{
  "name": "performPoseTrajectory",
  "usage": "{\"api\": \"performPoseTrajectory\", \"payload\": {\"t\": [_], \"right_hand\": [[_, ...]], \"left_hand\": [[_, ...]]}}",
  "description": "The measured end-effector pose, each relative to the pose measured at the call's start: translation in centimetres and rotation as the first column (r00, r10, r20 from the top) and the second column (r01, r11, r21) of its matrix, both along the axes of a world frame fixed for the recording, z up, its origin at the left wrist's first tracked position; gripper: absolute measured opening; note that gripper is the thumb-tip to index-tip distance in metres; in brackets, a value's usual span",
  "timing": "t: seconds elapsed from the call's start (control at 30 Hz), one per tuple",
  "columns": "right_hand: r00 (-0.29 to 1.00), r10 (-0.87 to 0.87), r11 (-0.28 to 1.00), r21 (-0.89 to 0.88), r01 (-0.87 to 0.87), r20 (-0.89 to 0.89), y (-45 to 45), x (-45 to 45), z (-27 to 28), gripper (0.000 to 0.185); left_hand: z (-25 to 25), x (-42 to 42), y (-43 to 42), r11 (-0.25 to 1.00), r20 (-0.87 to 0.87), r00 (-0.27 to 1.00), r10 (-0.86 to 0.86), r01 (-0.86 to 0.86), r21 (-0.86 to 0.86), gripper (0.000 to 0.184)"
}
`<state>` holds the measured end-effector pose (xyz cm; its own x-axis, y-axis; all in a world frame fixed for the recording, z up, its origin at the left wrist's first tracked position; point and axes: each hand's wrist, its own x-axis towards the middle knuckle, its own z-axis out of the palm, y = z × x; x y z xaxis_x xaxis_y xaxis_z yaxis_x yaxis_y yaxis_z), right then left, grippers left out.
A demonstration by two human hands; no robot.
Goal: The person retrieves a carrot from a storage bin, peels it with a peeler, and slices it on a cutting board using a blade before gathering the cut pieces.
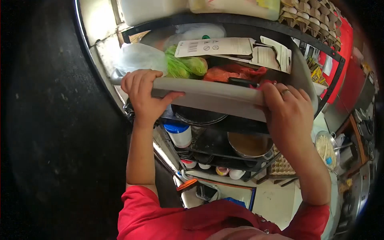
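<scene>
Tub (218,102): grey, wide, thick-rimmed, in black rack (210,147). Inside: cardboard (218,47), greens (186,68), red bag (226,73). Below, pot (250,146), brown inside; up right, egg tray (312,22) holding pale eggs. Tub's near wall spans between your grips: left hand (142,94) clasping rim's left part, right hand (288,108) its right.

I'd call this a kitchen — eggs (314,21) here, green vegetables (187,67) there. A pot (249,155) sits on a shelf (212,145).
</scene>
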<state>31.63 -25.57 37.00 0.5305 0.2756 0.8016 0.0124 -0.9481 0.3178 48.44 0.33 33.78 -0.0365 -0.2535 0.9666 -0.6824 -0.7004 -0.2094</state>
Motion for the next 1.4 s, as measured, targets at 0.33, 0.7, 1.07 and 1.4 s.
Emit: {"api": "performPoseTrajectory", "payload": {"t": [0.33, 0.7, 1.07, 1.4], "right_hand": [[0.994, -0.026, 0.999, -0.026, 0.024, -0.109, 1.0, -2.4, -2.0, 0.037], [0.863, 0.036, 0.979, 0.191, 0.070, -0.503, 2.9, -5.0, 0.6, 0.042], [0.606, 0.261, 0.965, 0.180, -0.191, -0.751, 5.0, 7.7, 4.6, 0.026], [0.837, 0.303, 0.941, 0.285, -0.185, -0.456, -0.8, 11.0, 6.5, 0.027]], "left_hand": [[-4.3, -2.8, 1.2, 0.997, -0.093, 0.995, -0.022, 0.015, -0.079, 0.038], [-5.7, -5.4, 2.1, 0.997, -0.151, 0.988, -0.045, 0.034, -0.074, 0.032], [-5.5, -5.9, 1.8, 0.994, -0.189, 0.982, -0.020, 0.000, -0.105, 0.033], [-5.4, -5.8, 2.0, 0.995, -0.191, 0.981, -0.033, 0.014, -0.103, 0.033]]}}
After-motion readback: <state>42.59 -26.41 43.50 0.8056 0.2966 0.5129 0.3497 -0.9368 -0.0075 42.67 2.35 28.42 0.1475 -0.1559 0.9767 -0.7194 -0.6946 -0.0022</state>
